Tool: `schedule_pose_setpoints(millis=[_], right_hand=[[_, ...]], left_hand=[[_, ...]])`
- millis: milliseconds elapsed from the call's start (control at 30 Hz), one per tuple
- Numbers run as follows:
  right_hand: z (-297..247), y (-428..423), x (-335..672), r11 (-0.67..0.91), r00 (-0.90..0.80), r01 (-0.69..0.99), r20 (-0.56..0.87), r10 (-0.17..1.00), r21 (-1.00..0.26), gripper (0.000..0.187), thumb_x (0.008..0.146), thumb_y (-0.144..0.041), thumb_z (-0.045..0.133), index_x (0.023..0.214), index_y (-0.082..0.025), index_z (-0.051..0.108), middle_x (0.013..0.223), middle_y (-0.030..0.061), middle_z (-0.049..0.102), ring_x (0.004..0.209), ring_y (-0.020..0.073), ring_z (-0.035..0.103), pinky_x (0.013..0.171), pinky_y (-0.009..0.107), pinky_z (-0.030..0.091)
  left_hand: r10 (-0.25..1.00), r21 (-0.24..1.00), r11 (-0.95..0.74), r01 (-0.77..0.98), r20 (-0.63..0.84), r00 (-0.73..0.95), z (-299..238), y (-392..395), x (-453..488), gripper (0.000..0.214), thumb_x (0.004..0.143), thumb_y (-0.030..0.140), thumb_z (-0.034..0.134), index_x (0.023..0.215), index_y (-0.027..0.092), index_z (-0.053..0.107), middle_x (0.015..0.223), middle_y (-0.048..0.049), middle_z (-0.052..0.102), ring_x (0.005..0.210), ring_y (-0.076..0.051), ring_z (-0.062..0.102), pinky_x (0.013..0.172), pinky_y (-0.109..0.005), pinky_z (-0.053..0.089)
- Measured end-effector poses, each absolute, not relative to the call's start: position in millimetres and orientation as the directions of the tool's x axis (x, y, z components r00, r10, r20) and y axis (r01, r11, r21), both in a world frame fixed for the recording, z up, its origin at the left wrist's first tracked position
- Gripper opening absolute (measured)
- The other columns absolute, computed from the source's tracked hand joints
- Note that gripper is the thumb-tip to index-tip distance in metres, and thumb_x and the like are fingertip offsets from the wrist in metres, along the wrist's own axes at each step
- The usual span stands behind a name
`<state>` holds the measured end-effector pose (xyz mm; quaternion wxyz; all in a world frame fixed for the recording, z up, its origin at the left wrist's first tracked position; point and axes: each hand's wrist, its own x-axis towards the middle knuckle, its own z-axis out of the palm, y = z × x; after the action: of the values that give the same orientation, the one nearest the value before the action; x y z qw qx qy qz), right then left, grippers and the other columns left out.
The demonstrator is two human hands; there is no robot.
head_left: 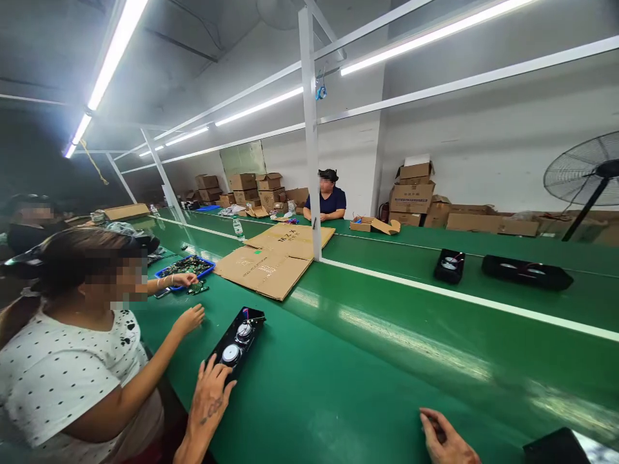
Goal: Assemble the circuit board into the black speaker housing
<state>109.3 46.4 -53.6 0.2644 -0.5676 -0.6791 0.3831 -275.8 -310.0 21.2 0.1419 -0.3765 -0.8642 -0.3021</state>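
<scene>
L hand [209,398] touching black speaker panel [236,343]; R hand [447,438] on green belt [348,380].

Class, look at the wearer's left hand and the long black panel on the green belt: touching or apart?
Touching. The head view shows the left hand with its fingers spread over the near end of the black panel, no gap between them.

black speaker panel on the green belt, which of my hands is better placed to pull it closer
Left. Your left hand already rests on the near end of the black speaker panel; your right hand lies far off on the bare green belt.
</scene>
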Motion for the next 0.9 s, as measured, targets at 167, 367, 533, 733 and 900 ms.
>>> schedule_pose_setpoints(millis=[167, 367, 533, 733, 900], right_hand=[[-42, 37, 103, 0.083, -0.183, 0.477, -0.006, 0.983, -0.875, 0.041, 0.065, -0.060, 0.052, 0.075, -0.027, 0.074, 0.068, 0.0094, 0.075, 0.067, 0.0341, 0.071, 0.067, 0.046, 0.053], [-33, 30, 101, 0.106, -0.176, 0.389, 0.039, 0.984, -0.915, 0.046, 0.070, -0.064, 0.054, 0.078, -0.024, 0.074, 0.073, 0.0104, 0.076, 0.070, 0.0297, 0.070, 0.073, 0.043, 0.053], [-29, 29, 120, 0.040, -0.254, 0.284, -0.035, 0.967, -0.958, 0.048, 0.073, -0.065, 0.067, 0.085, -0.021, 0.077, 0.072, 0.0080, 0.076, 0.064, 0.0248, 0.070, 0.063, 0.036, 0.056], [-34, -31, 157, -0.098, -0.233, 0.175, -0.137, 0.963, -0.980, 0.062, 0.073, -0.074, 0.068, 0.094, -0.016, 0.080, 0.089, 0.0149, 0.081, 0.081, 0.0308, 0.077, 0.076, 0.041, 0.063], [-39, -91, 169, -0.232, -0.274, -0.032, -0.215, 0.937, -0.972, 0.064, 0.080, -0.068, 0.070, 0.124, -0.022, 0.074, 0.131, 0.0143, 0.073, 0.128, 0.0344, 0.064, 0.107, 0.043, 0.054]], left_hand=[[0.667, 0.439, 0.456, 0.774, 0.408, -0.624, 13, -224, -218, 0.045, 0.092, 0.061, 0.052, 0.079, 0.023, 0.069, 0.081, -0.0079, 0.072, 0.079, -0.027, 0.071, 0.080, -0.044, 0.063], [0.916, 0.641, 0.043, 0.766, 0.280, -0.286, 29, -159, -89, 0.035, 0.080, 0.037, 0.075, 0.115, 0.029, 0.075, 0.107, -0.0071, 0.078, 0.092, -0.025, 0.076, 0.083, -0.033, 0.065], [0.875, 0.813, -0.018, 0.582, 0.294, -0.384, 46, -166, -108, 0.029, 0.093, 0.047, 0.061, 0.110, 0.030, 0.077, 0.115, -0.0072, 0.078, 0.110, -0.026, 0.072, 0.105, -0.041, 0.057], [0.673, 0.963, 0.184, 0.199, 0.024, -0.739, 18, -149, -178, 0.077, 0.076, 0.082, 0.057, 0.116, 0.018, 0.072, 0.127, -0.0165, 0.072, 0.126, -0.040, 0.063, 0.115, -0.063, 0.042], [0.816, 0.991, 0.134, -0.018, -0.121, -0.566, -7, -141, -136, 0.070, 0.088, 0.077, 0.047, 0.130, 0.025, 0.066, 0.147, -0.0101, 0.061, 0.142, -0.034, 0.050, 0.120, -0.057, 0.039]])
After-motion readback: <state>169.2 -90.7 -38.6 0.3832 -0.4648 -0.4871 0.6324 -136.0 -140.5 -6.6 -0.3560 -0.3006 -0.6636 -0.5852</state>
